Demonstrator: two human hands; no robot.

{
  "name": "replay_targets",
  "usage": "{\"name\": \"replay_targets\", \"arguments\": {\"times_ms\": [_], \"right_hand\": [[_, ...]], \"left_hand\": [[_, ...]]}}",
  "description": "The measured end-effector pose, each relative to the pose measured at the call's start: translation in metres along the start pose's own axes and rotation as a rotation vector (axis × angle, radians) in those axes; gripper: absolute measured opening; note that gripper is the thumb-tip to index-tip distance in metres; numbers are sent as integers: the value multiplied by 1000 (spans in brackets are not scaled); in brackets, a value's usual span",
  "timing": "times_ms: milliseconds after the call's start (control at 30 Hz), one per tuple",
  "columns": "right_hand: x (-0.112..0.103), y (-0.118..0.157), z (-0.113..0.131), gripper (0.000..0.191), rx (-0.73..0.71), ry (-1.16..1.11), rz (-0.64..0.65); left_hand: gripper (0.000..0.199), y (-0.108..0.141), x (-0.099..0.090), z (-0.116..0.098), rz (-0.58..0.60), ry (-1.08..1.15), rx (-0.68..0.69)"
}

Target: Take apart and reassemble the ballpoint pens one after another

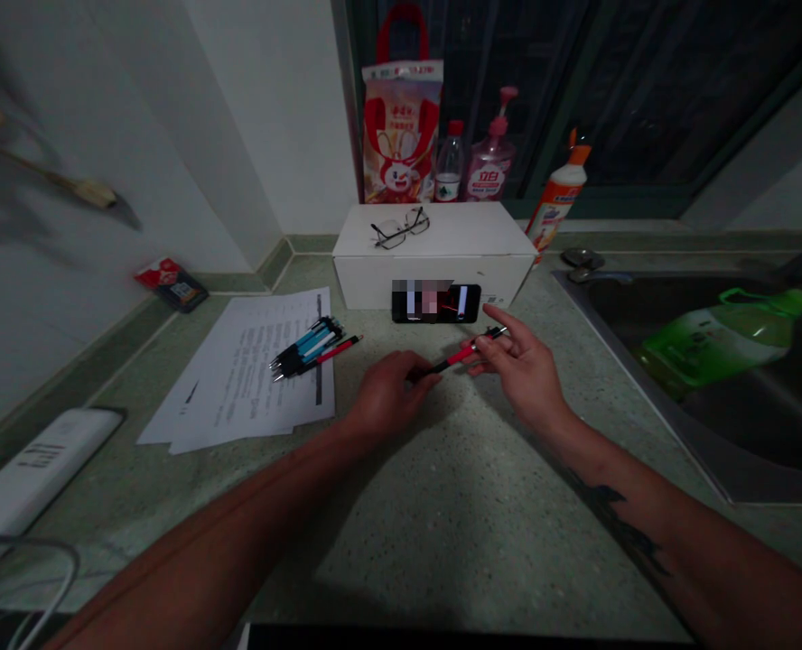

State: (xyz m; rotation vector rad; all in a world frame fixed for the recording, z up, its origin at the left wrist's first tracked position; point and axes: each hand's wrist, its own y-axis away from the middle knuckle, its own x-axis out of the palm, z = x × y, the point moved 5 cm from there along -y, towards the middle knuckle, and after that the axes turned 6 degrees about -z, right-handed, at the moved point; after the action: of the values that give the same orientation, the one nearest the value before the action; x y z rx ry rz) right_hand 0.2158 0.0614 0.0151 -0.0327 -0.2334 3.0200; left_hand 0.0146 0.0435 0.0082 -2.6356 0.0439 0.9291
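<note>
Under dim light, a speckled green counter [434, 533] runs between a white wall and a metal sink [703, 451] with a green-labelled jug [726, 338] lying in it. Over the counter's middle, in front of a white box [367, 278] and the smartphone [470, 303] leaning on it, a red-and-black pen [456, 357] slants between both hands. The left hand [388, 388] is curled nearly closed, pinching the black end, though its exact fingertip contact is hard to make out. The right hand [533, 370] grips the other end between thumb and fingers, index finger extended. Further left, a cluster of pens [310, 348] lies on printed sheets [231, 361]. Eyeglasses [401, 229] rest atop the box.
</note>
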Motion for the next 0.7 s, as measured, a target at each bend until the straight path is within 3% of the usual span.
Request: {"name": "replay_targets", "arguments": {"times_ms": [67, 133, 233, 300, 367, 500, 600, 700], "right_hand": [[3, 2, 0, 93, 15, -31, -5], [5, 2, -2, 99, 27, -30, 14], [-5, -6, -2, 80, -39, 108, -36], [-25, -16, 2, 59, -172, 338, -188], [-43, -26, 3, 49, -264, 633, -251], [-65, -38, -9, 40, -243, 1046, -245], [-62, -36, -16, 35, -186, 1241, -141], [-54, -30, -11, 47, -162, 1288, -141]], "left_hand": [[10, 0, 0, -1, -1, -4, 3], [10, 0, 0, -3, 11, -2, 9], [10, 0, 0, -7, 46, 10, 12], [12, -1, -1, -7, 54, 16, 6], [14, -2, -2, -6, 47, 8, -7], [15, -5, -4, 0, 4, -7, -31], [14, -7, -5, 2, -26, -10, -30], [13, -9, -8, 3, -53, -34, -43]]}}
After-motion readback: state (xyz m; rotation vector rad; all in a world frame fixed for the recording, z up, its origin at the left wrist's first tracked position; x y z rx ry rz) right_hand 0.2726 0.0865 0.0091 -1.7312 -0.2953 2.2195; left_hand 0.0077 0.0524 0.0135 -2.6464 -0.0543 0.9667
